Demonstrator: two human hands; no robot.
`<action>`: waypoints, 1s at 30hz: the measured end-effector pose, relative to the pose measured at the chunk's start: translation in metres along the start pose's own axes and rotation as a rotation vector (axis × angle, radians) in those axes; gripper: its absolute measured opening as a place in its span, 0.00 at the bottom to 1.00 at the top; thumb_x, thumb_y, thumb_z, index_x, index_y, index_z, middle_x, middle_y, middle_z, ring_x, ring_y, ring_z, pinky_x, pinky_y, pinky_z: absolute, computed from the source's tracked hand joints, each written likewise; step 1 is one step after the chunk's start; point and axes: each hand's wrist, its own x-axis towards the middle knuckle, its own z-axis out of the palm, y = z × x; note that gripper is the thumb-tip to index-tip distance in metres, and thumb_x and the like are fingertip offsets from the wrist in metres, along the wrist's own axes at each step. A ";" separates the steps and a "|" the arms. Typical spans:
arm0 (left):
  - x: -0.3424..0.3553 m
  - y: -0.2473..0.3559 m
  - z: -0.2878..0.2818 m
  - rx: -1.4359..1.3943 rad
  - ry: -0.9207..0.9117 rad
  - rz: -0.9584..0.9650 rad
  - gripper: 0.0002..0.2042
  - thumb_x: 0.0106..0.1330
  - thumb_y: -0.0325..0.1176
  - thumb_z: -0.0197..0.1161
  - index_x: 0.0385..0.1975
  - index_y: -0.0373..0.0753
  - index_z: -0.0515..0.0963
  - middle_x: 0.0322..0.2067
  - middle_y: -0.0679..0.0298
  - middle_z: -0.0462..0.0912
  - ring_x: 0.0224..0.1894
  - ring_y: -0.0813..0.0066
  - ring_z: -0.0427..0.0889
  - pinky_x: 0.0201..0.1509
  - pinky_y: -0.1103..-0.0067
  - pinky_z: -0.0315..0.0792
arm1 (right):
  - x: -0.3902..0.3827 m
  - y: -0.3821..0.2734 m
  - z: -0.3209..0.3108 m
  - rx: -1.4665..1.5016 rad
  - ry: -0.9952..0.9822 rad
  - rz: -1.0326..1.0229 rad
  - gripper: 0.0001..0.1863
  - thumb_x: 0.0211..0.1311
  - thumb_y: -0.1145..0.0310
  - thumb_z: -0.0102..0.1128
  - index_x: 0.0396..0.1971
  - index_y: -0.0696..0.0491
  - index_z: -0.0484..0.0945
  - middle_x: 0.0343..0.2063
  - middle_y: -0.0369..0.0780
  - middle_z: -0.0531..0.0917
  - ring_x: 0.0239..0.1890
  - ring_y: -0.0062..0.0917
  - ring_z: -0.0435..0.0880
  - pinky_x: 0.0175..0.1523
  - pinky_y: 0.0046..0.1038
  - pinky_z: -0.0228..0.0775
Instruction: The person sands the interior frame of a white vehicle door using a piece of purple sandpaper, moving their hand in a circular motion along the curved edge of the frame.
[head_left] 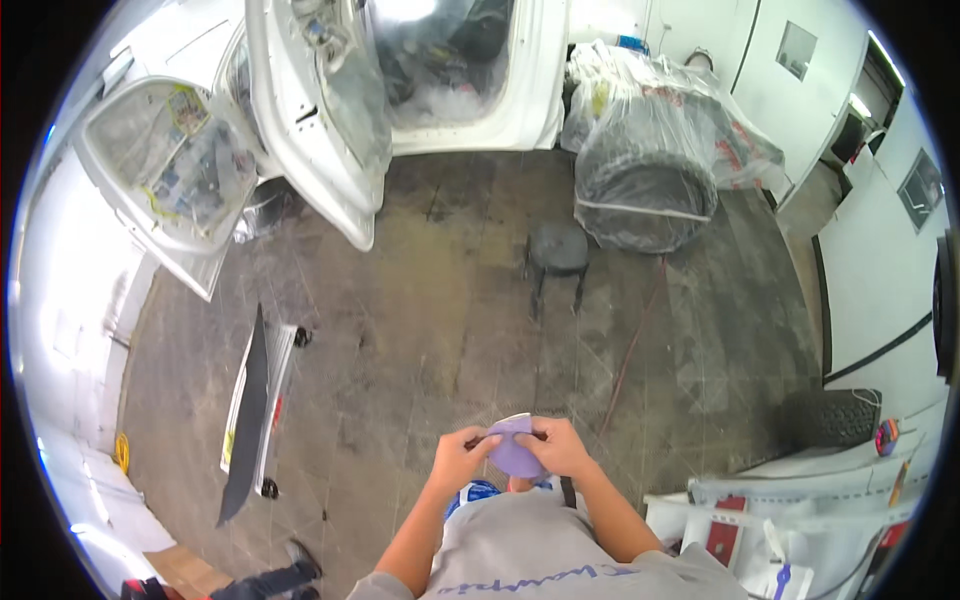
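A round purple sanding disc (517, 458) is held in front of my waist. My left hand (464, 452) pinches its left edge between thumb and fingers. On the opposite edge, my right hand (560, 446) grips it the same way. The disc's upper rim shows a pale, whitish strip, as if part of it were folded or layered there; I cannot tell which. Both thumbs lie on the purple face, and the other fingers are partly hidden behind it.
A white vehicle body (480, 138) with open doors stands ahead, its opening covered in plastic. Right of it is a plastic-wrapped bulky form (645, 190). A black stool (558, 250), a long creeper-like board (250, 410) and a cluttered bench (820, 500) surround me. Someone's leg (270, 580) shows lower left.
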 end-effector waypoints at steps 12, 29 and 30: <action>0.284 -0.004 -0.092 -0.041 0.128 0.088 0.14 0.63 0.38 0.70 0.34 0.31 0.85 0.30 0.59 0.86 0.31 0.75 0.82 0.38 0.78 0.75 | 0.314 -0.009 -0.058 -0.083 -0.417 0.041 0.18 0.70 0.60 0.57 0.55 0.50 0.78 0.36 0.39 0.85 0.37 0.22 0.83 0.43 0.29 0.77; 0.748 0.127 -0.124 0.063 -0.344 0.016 0.18 0.64 0.43 0.69 0.38 0.31 0.82 0.24 0.59 0.84 0.28 0.74 0.82 0.35 0.77 0.75 | 0.647 -0.010 -0.244 1.388 -0.167 0.052 0.18 0.75 0.61 0.51 0.56 0.57 0.72 0.39 0.47 0.85 0.36 0.31 0.87 0.29 0.26 0.76; 0.783 0.113 -0.122 0.013 -0.258 0.180 0.19 0.63 0.43 0.69 0.41 0.31 0.82 0.25 0.56 0.85 0.28 0.73 0.83 0.36 0.77 0.75 | 0.679 -0.013 -0.252 1.404 -0.158 0.128 0.18 0.75 0.61 0.50 0.57 0.57 0.71 0.41 0.48 0.84 0.38 0.32 0.87 0.31 0.27 0.78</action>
